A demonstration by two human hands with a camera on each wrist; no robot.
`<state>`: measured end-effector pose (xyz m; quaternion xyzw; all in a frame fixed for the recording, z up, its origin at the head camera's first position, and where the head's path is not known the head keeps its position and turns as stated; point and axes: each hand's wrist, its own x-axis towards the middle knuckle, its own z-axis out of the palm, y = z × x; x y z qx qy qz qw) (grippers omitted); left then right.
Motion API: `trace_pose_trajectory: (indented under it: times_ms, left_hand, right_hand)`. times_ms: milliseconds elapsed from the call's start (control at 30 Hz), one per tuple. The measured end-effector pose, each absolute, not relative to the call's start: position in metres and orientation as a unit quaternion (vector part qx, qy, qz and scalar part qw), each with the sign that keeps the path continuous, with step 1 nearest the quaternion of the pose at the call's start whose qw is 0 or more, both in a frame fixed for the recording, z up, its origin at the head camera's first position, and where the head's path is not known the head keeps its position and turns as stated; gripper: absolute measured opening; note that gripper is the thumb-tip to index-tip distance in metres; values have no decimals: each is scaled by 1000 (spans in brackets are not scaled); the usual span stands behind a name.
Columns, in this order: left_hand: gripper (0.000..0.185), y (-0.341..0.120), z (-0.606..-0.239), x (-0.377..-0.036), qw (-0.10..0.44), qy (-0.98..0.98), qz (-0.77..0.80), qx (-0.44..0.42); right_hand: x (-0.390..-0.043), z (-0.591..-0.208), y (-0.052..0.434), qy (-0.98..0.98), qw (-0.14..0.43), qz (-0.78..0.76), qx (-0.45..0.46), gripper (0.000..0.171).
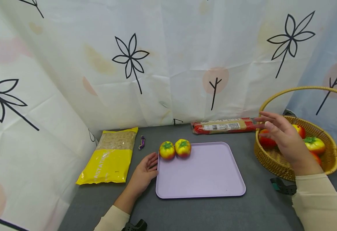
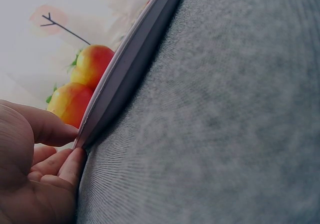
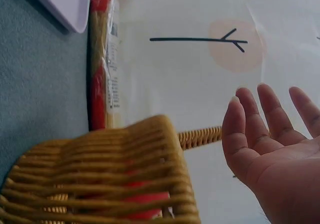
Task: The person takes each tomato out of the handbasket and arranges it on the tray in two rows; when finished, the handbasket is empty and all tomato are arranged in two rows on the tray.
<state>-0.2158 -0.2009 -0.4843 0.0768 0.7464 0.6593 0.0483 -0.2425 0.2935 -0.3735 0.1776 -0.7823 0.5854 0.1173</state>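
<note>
My left hand point(image 1: 143, 173) rests at the left edge of the lilac tray point(image 1: 203, 179), thumb and fingertips right at the rim. Two yellow-and-red fruits with green leafy tops, a left one point(image 1: 167, 150) and a right one point(image 1: 183, 148), sit side by side in the tray's far-left corner. Over the wicker basket point(image 1: 275, 166) hovers my right hand point(image 1: 287, 138), fingers spread and nothing in them. Inside the basket lie several fruits, among them a yellow-green one point(image 1: 314, 145) and a red one point(image 1: 267, 138). The right wrist view shows my right palm point(image 3: 295, 169) beside the basket's handle.
A yellow bag point(image 1: 110, 165) of pale contents lies left of the tray, with a small purple wrapped candy point(image 1: 142, 142) beside it. Behind the tray, a red-and-clear long packet point(image 1: 223, 126) lies along the printed curtain point(image 1: 180, 64). The basket's tall handle point(image 1: 304, 88) arches at the right.
</note>
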Motion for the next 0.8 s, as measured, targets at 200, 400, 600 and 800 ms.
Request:
trace_pose_trajectory:
  times_ms: [200, 400, 600, 800]
  left_hand:
    - [73, -200, -485, -216, 47, 745, 661, 77]
    - [73, -200, -485, -217, 50, 746, 661, 69]
    - [73, -200, -485, -217, 48, 744, 663, 62]
    - [74, -200, -486, -217, 49, 744, 664, 62]
  right_hand:
    - [-244, -377, 310, -728, 119, 650, 183, 44]
    - [-248, -385, 323, -689, 113, 693, 178, 41]
    - [-252, -394, 335, -672, 110, 714, 163, 35]
    - [-254, -402, 343, -695, 109, 699, 130, 31]
